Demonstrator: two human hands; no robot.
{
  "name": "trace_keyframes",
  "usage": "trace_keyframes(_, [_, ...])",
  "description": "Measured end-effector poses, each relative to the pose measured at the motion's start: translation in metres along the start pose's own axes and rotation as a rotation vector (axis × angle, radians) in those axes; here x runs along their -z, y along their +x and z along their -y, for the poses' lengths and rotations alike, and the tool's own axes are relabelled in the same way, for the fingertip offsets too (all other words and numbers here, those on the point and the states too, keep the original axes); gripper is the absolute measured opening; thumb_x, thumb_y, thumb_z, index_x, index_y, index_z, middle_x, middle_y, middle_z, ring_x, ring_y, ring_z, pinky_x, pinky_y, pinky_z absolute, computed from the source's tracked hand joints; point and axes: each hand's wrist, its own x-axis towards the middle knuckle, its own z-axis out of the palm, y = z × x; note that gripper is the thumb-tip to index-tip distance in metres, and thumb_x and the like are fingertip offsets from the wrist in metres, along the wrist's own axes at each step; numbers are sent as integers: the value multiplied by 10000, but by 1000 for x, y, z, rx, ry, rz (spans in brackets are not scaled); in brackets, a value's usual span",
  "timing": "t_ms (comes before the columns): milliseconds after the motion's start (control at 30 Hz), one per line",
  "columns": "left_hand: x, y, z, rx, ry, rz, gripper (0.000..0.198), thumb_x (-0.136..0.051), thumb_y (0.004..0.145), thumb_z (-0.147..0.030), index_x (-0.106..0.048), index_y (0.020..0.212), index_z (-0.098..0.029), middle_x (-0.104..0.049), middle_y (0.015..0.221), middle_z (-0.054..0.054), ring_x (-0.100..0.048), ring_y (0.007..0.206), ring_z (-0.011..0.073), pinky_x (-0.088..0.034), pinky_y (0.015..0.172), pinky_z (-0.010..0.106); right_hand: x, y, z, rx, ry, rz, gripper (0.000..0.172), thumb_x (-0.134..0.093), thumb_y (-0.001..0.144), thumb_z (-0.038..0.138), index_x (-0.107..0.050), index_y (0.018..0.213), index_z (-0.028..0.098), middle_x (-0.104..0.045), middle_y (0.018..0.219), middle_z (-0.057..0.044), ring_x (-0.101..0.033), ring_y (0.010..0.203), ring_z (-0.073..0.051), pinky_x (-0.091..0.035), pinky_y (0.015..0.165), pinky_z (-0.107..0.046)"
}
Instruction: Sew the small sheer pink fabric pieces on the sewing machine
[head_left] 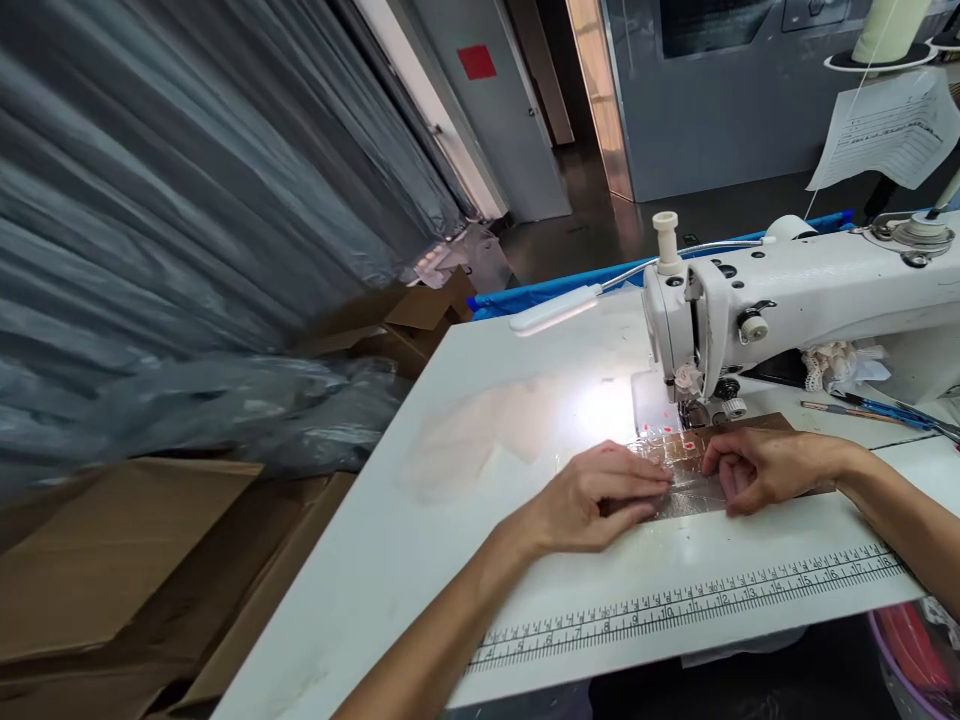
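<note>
Under the needle area of a white sewing machine (671, 330) lies a piece of sheer, shiny fabric (691, 494) with small red marks along its far side. A brown strip (772, 424) lies at its right, partly covered by my hand. My left hand (600, 495) rests on the fabric's left part, fingers stretched and lying nearly flat. On the right side, my right hand (772, 468) has its fingers curled and its thumb drawn in at the fabric; the exact contact of the fingertips is hidden. The presser foot (694, 412) is just beyond both hands.
A printed ruler (675, 610) runs along the near edge of the white table (360, 590). A lit lamp (555, 310) reaches over the table. Pens and tools (877, 410) and lace (825, 362) lie beneath the machine arm. Cardboard boxes (127, 550) stand at left.
</note>
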Motion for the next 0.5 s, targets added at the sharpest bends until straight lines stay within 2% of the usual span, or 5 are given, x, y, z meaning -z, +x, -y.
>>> trace_keyframes(133, [-19, 0, -10, 80, 282, 73, 206, -554, 972, -322, -705, 1088, -242, -755, 1086, 66, -708, 920, 221, -520, 782, 394, 9, 0, -6, -108, -331, -458, 140, -625, 778, 214, -637, 916, 193, -626, 710, -12, -564, 646, -173, -359, 561, -265])
trace_keyframes(200, [-23, 2, -11, 137, 345, 77, 247, -573, 953, -413, -719, 1037, -232, -758, 1038, 82, -695, 857, 233, -504, 755, 400, 12, 1, -12, -135, -382, -640, 101, -579, 829, 259, -623, 891, 192, -629, 709, -29, -569, 660, -188, -339, 574, -281])
trace_keyframes(233, [-24, 2, -12, 148, 358, 77, 274, -580, 941, -449, -721, 1024, -229, -757, 1021, 86, -688, 844, 237, -499, 756, 406, 13, 0, -15, -126, -370, -669, 117, -570, 843, 294, -613, 881, 193, -631, 712, -31, -573, 668, -191, -337, 578, -283])
trace_keyframes(333, [-25, 0, -11, 155, 381, 34, 300, -579, 935, -468, -710, 1049, -223, -743, 1060, 99, -678, 865, 246, -494, 786, 423, 13, -4, -21, -85, -257, -613, 208, -598, 831, 412, -582, 841, 205, -638, 710, -17, -580, 665, -186, -360, 574, -278])
trace_keyframes(500, [-22, -4, -3, 249, 381, -81, 291, -501, 978, -380, -640, 1178, -220, -697, 1179, 117, -657, 984, 250, -482, 856, 426, 9, -10, -22, -188, -245, -575, 294, -686, 762, 466, -542, 821, 217, -634, 747, -11, -568, 680, -188, -365, 566, -278])
